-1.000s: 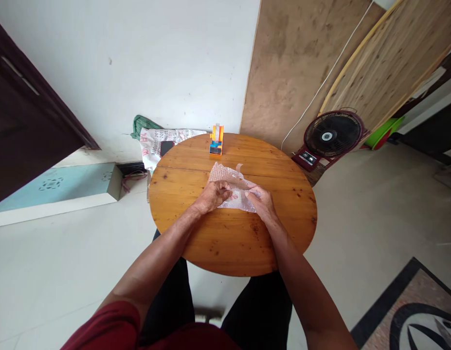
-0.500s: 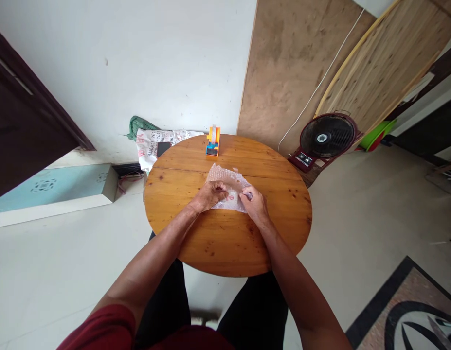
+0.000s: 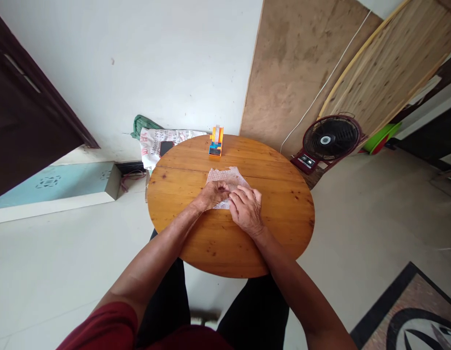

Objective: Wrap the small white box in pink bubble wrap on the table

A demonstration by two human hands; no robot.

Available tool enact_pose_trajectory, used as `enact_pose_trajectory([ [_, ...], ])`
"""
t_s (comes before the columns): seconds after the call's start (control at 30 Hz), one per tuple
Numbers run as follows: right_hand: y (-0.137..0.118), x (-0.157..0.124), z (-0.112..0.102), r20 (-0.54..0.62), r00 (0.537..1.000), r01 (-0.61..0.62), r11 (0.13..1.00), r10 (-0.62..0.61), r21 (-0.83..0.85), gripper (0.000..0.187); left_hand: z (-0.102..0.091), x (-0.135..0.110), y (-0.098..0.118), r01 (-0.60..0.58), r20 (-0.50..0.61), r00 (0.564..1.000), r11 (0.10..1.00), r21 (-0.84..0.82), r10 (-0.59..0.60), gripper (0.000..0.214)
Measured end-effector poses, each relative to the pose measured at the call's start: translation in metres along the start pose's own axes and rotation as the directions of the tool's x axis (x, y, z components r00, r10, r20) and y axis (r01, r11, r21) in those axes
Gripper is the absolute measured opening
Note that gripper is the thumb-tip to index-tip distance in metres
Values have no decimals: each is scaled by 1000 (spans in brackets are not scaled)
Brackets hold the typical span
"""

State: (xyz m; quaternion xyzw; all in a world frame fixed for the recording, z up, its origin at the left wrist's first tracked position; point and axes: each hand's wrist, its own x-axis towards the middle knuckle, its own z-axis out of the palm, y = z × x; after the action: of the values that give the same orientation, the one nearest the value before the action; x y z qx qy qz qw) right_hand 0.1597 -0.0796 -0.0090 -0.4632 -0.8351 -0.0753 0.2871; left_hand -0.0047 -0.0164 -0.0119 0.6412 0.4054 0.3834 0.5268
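Observation:
A sheet of clear bubble wrap (image 3: 225, 177) lies on the round wooden table (image 3: 279, 214), folded over something I cannot make out. My left hand (image 3: 212, 194) is curled, pinching the wrap's near left edge. Palm down, my right hand (image 3: 246, 210) presses on the wrap's right side with its fingers flat and together. An orange and blue tape dispenser (image 3: 216, 141) stands at the table's far edge, beyond both hands.
A printed white sack (image 3: 155, 141) with a dark phone on it lies by the wall behind the table. A dark red floor fan (image 3: 329, 140) stands at the right in front of leaning wooden boards (image 3: 298, 58). A patterned rug (image 3: 415, 311) lies at the lower right.
My right hand has moved left and laid itself flat over the wrap, folding its right side inward. The sheet now looks flatter and smaller. My left hand stays put.

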Motion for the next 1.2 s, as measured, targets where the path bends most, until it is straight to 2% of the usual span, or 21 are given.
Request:
enact_pose_trajectory([
  [0.13,6,1,0,9,999,-48,999,48,14,23,-1,0,0,-15,18,1000,999,39,14,15],
  [0.3,11,0,1,-16,1000,-24,999,24,41,22,-1,0,1,-6,8,1000,994,113,5,15],
  [0.43,10,-1,4,-47,999,-17,999,19,36,22,-13,-3,10,51,-92,995,949,312,-23,21],
  [0.57,11,-2,6,-66,998,-20,999,22,35,21,-33,-16,19,114,-97,992,902,417,-80,27],
  [0.67,11,-3,8,-92,996,-7,1000,9,28,20,-42,-25,19,202,-116,979,868,454,-167,25],
  [0.83,11,-3,8,-109,994,4,1000,-1,22,21,-43,-27,14,303,-201,950,857,417,-238,38],
  [0.97,11,-3,8,-110,994,10,1000,-8,17,21,-40,-30,19,430,-226,900,840,331,-372,44],
  [1.07,13,-3,10,-104,994,14,1000,-13,12,21,-40,-33,24,548,-248,832,802,236,-496,53],
  [1.2,17,-4,14,-92,995,31,999,-28,35,22,-40,-30,26,654,-268,745,749,111,-611,48],
])
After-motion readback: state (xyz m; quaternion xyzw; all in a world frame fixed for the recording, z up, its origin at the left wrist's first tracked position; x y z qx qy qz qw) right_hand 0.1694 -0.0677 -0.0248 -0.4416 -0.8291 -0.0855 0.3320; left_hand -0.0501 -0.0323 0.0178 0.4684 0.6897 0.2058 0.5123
